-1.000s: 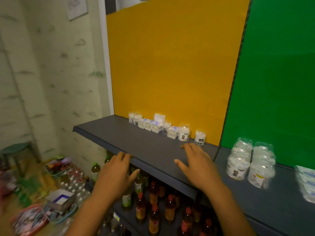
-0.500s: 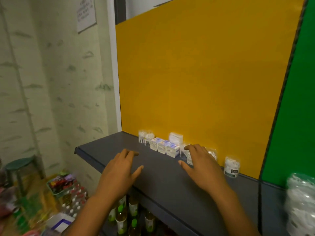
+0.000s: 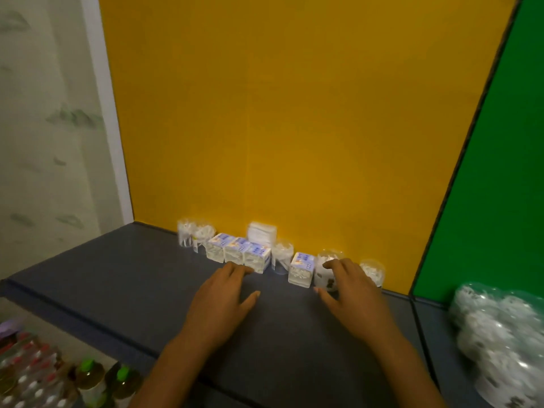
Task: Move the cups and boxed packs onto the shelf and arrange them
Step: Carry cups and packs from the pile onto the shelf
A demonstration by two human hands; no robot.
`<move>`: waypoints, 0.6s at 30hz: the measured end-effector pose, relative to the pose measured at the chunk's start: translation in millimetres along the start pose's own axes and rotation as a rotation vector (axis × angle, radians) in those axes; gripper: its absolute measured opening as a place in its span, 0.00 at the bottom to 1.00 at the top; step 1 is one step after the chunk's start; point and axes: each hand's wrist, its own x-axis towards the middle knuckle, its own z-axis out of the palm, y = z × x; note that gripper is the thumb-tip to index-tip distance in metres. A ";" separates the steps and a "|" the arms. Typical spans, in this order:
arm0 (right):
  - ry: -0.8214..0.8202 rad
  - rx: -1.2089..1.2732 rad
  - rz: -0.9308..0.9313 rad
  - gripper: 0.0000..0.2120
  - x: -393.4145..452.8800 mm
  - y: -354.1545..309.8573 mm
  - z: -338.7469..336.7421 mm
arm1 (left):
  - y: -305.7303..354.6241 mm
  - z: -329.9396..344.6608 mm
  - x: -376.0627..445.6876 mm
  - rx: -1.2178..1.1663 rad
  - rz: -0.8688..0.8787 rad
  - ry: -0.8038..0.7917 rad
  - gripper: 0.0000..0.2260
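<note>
Your left hand point(image 3: 219, 301) lies flat over the dark shelf point(image 3: 117, 290), fingers straight and released, tips at the front of the three boxed packs point(image 3: 238, 253). Your right hand point(image 3: 351, 301) reaches the clear cup point(image 3: 325, 267); fingers spread against it, though whether they actually grasp it cannot be told (motion blur). The cups and packs stand in a row along the yellow back panel point(image 3: 294, 113). Wrapped cups point(image 3: 500, 334) sit at far right.

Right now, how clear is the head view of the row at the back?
Head view: dim, soft with motion blur; box labels unreadable, wrapped cup packs at right smeared most; left hand and right hand fairly distinct; no glare.
</note>
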 end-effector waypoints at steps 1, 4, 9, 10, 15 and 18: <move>-0.001 -0.006 0.026 0.23 3.2 0.9 0.9 | -2.5 3.9 9.3 -0.013 0.019 -0.006 0.20; 0.044 -0.011 0.080 0.22 14.1 2.1 4.0 | -12.4 14.3 37.9 -0.058 0.056 -0.030 0.20; 0.116 -0.039 0.103 0.21 32.7 3.7 11.2 | -24.4 37.4 77.0 -0.101 0.112 -0.050 0.20; 0.125 -0.046 0.112 0.21 36.1 5.2 13.3 | -26.5 42.2 83.9 -0.103 0.122 -0.049 0.20; 0.170 -0.035 0.173 0.21 51.0 15.1 25.1 | -31.4 64.1 117.5 -0.108 0.159 -0.008 0.20; 0.192 -0.027 0.182 0.20 63.3 20.1 32.6 | -31.8 77.0 136.1 -0.101 0.160 -0.024 0.22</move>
